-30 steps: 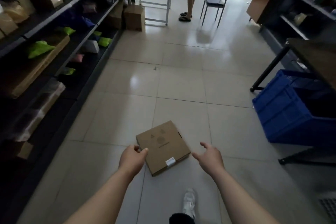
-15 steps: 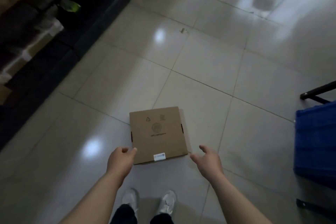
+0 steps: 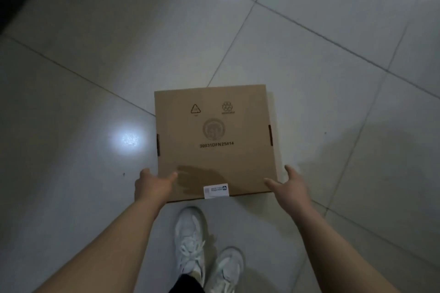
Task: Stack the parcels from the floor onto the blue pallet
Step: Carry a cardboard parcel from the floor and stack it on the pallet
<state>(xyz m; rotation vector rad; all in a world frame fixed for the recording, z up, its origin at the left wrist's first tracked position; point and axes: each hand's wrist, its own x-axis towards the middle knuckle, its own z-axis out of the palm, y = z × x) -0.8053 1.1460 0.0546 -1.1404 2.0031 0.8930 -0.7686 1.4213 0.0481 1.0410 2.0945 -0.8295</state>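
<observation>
- The box [image 3: 214,140] is plain brown cardboard. Its top is matt and smooth, the edges are crisply folded, and the dark print on it takes no shine.
- Its label [image 3: 216,190] is white paper, perhaps a little slicker than the board, though it is too small to be sure.
- The floor [image 3: 95,78] is laid in large pale tiles, hard and polished. They are glossy enough to throw back bright spots of light. The thin darker grout lines between them are dull.
- The shoes [image 3: 190,228] are white, with soft matt uppers and woven cloth laces [image 3: 190,251].
- The trousers [image 3: 187,284] are dark matt cloth.
</observation>
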